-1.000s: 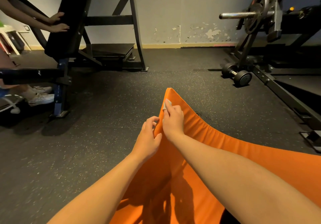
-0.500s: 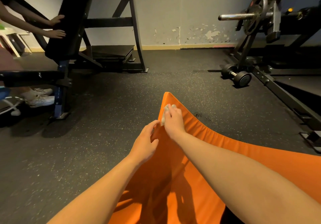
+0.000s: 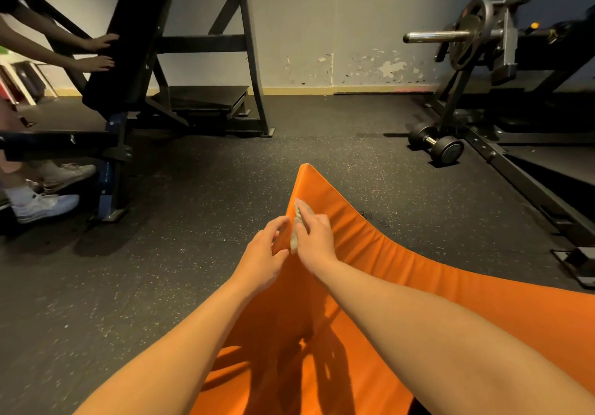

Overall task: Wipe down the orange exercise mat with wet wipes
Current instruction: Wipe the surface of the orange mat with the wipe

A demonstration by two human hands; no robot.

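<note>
Nothing legible to report: you have no text, label, brand, number or sign that can be read on any surface in the head view.
</note>
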